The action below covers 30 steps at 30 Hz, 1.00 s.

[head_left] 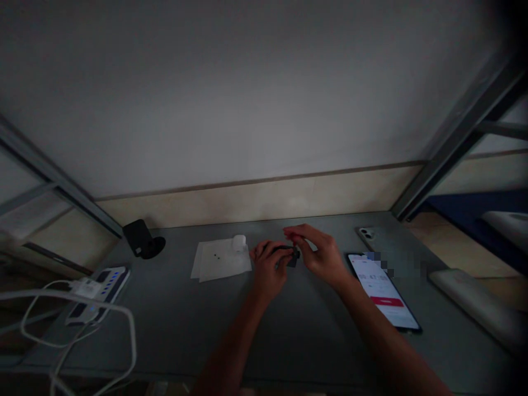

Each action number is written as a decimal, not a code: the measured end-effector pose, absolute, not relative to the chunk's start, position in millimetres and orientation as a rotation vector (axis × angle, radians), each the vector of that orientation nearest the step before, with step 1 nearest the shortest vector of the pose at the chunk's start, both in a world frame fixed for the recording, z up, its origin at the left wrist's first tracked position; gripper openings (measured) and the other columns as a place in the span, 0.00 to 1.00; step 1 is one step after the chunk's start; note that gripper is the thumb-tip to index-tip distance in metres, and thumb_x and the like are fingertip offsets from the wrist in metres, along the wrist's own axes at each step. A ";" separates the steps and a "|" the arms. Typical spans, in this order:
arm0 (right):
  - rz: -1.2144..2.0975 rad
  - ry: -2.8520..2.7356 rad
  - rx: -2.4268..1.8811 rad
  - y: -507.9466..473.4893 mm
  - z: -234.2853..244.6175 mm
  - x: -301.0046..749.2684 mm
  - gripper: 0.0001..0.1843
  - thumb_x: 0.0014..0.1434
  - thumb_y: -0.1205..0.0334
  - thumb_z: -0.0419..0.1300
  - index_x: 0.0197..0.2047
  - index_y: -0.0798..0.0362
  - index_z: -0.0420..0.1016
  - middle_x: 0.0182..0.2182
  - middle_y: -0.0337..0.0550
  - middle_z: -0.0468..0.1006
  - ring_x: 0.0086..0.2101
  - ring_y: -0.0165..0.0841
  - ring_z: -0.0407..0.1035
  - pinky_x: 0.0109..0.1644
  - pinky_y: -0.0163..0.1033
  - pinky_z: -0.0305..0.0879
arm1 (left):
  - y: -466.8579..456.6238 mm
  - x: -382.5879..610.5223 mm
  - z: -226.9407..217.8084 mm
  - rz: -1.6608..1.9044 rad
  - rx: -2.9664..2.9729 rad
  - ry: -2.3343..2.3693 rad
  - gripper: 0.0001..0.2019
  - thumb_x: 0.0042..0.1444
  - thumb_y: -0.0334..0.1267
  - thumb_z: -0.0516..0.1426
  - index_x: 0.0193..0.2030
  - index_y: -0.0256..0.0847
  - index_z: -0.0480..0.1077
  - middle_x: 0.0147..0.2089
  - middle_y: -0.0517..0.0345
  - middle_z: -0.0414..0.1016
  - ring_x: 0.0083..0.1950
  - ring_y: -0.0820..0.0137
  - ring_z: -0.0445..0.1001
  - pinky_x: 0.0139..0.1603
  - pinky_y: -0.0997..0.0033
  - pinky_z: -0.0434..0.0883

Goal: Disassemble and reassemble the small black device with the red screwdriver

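My left hand (269,268) is curled around a thin dark tool, fingers closed, at the middle of the grey table (256,330). My right hand (319,250) sits just to its right, fingers pinched on a small dark part (293,257) between the two hands. The part is too small and dim to name. A white sheet of paper (220,259) lies just left of my left hand, with two tiny dark specks (216,256) on it and a small white roll (238,242) at its far corner.
A lit phone (385,291) lies to the right, a second phone (368,236) face down behind it. A black stand (142,240) is at the back left. A power strip (101,289) with white cables (82,330) lies at the left edge. Metal frame bars rise at both sides.
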State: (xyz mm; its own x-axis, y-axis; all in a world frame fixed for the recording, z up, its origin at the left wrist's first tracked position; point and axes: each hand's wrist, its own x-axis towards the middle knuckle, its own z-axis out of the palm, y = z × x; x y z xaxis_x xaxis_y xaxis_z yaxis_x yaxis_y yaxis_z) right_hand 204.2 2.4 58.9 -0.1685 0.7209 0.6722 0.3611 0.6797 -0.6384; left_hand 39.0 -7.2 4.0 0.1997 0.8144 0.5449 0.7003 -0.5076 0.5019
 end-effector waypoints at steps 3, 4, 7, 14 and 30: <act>0.387 -1.714 -0.899 3.6 61.0 205.5 0.07 0.66 0.65 0.58 0.44 0.49 0.78 0.37 0.44 0.81 0.34 0.35 0.76 0.41 0.41 0.74 | -7.3 39.3 2.9 1.216 2.308 1.475 0.07 0.65 0.39 0.59 0.46 0.53 0.79 0.51 0.59 0.80 0.58 0.61 0.68 0.60 0.53 0.61; 0.374 -1.705 -0.909 4.2 61.5 206.1 0.04 0.64 0.65 0.60 0.41 0.49 0.77 0.35 0.43 0.80 0.33 0.34 0.75 0.39 0.41 0.73 | -7.3 39.4 2.7 1.225 2.304 1.479 0.07 0.65 0.39 0.59 0.46 0.53 0.79 0.51 0.59 0.80 0.58 0.61 0.68 0.60 0.53 0.61; 0.349 -1.718 -0.924 6.1 61.6 208.0 0.03 0.63 0.63 0.63 0.36 0.50 0.76 0.31 0.42 0.77 0.31 0.34 0.72 0.37 0.40 0.71 | -7.6 39.4 3.0 1.232 2.303 1.481 0.07 0.65 0.39 0.60 0.46 0.53 0.79 0.51 0.59 0.80 0.58 0.61 0.68 0.60 0.53 0.61; 0.452 -1.796 -0.865 5.6 62.4 211.0 0.14 0.68 0.64 0.54 0.52 0.48 0.78 0.39 0.46 0.79 0.38 0.37 0.75 0.44 0.43 0.72 | -8.3 38.3 5.7 1.205 2.331 1.493 0.08 0.65 0.39 0.59 0.47 0.54 0.79 0.51 0.59 0.80 0.58 0.61 0.68 0.60 0.54 0.61; 0.512 -1.823 -0.848 6.8 57.9 209.0 0.15 0.70 0.66 0.50 0.54 0.49 0.75 0.42 0.46 0.78 0.42 0.36 0.75 0.47 0.42 0.71 | -7.9 39.6 4.6 1.221 2.313 1.484 0.08 0.65 0.40 0.59 0.47 0.53 0.79 0.52 0.59 0.80 0.59 0.61 0.67 0.60 0.54 0.60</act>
State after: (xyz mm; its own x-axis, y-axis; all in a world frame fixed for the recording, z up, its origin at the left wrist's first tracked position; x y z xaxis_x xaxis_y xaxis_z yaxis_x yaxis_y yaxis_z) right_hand 209.0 6.8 57.9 -0.2355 0.7488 0.6195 0.3164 0.6618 -0.6796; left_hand 39.6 -7.9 4.6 0.1872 0.8100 0.5558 0.7012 -0.5064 0.5019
